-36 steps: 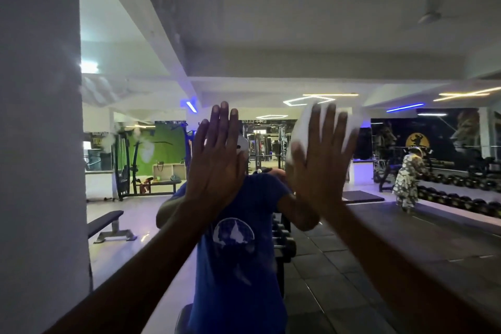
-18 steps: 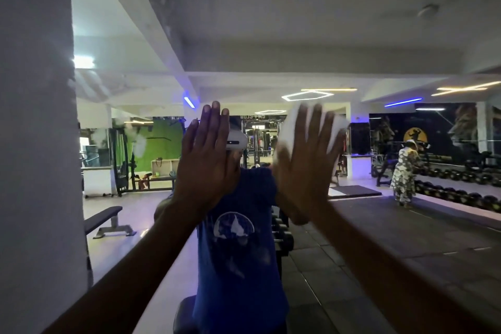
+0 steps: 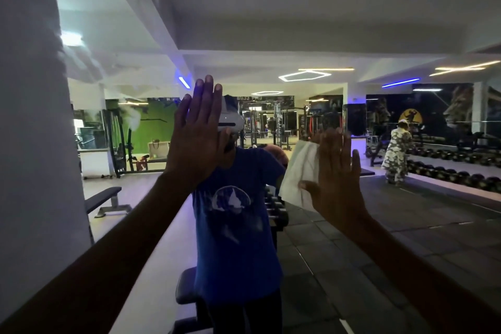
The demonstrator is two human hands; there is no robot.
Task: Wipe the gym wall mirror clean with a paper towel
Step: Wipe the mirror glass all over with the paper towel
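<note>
The white paper towel (image 3: 299,171) lies flat on the mirror (image 3: 311,22), right of the middle, pressed there by the right hand (image 3: 337,179). That hand's fingers (image 3: 332,149) are straight and close together. The left hand (image 3: 198,135) rests flat on the glass to the left, its fingers straight and together. The mirror shows a blue shirt (image 3: 235,225) between the hands.

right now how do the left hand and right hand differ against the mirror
The left hand lies bare on the mirror, while the right hand presses a white paper towel against it. The left hand sits higher, in front of the reflected headset; the right hand is lower and further right. The left hand's fingers lie close together; the right hand's thumb is spread out over the towel. Both are flat, fingers straight and pointing up.
</note>
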